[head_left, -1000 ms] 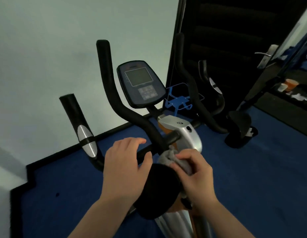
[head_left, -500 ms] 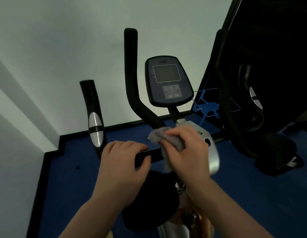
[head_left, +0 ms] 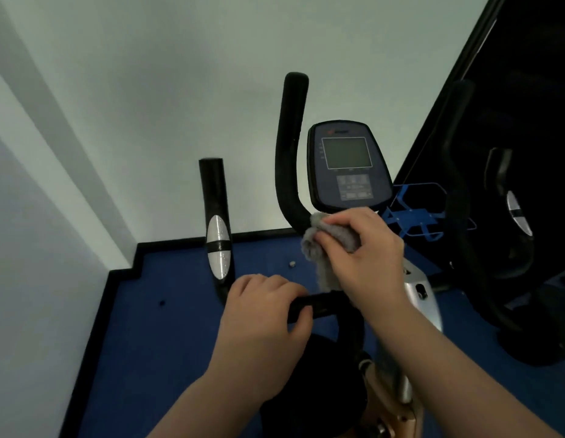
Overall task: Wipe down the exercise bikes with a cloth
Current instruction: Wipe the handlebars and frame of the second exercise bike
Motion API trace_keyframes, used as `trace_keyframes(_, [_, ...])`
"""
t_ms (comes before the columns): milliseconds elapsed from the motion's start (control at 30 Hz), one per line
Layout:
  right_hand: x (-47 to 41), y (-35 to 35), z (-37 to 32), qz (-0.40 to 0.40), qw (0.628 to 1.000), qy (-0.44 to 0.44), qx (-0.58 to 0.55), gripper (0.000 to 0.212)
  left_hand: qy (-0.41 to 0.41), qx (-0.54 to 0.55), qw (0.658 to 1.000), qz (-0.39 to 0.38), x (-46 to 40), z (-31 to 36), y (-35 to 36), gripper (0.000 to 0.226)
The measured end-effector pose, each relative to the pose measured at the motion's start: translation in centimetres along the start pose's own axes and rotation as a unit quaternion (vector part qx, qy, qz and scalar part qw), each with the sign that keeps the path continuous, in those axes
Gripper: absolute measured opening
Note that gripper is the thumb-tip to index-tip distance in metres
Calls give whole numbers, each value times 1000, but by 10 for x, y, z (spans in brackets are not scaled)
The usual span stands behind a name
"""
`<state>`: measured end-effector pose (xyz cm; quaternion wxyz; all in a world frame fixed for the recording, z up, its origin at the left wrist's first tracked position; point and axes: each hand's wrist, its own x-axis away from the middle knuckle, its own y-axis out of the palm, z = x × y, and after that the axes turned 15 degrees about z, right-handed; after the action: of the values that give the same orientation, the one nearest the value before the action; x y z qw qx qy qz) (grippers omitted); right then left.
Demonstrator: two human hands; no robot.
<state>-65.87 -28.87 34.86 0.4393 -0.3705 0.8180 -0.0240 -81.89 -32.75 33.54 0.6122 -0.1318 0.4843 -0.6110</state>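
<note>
here, two hands work at the handlebars of an exercise bike (head_left: 417, 298).

head view, everything placed from the console (head_left: 349, 165): just under its lower edge the right hand (head_left: 366, 251) is clenched around a bunched grey cloth (head_left: 325, 248), pressing it against the bend of the upright black handlebar (head_left: 289, 153) that rises just left of the console. a tail of cloth hangs down toward the horizontal bar (head_left: 319, 306) below. lower left of the console, the left hand (head_left: 262, 330) grips that horizontal bar, fingers curled over it. farther left stands a shorter grip with a silver sensor pad (head_left: 218, 245). right of the console, a blue rack (head_left: 413, 216) and a second dark bike (head_left: 495, 216) sit on blue floor (head_left: 167, 343).
</note>
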Motion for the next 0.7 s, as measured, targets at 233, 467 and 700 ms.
trace_keyframes(233, [2,3,-3,-2,998,-65,14,18,-5,83,961,265,-45,-37,-36,25])
trace_keyframes(467, [-16,24,-17,-5,1000,-8,8,19,-44,78,969,229,-104,-70,-47,41])
trace_keyframes(700, [-59,68,-33,20,999,-1,29,14,-30,71,976,202,-104,-77,-39,48])
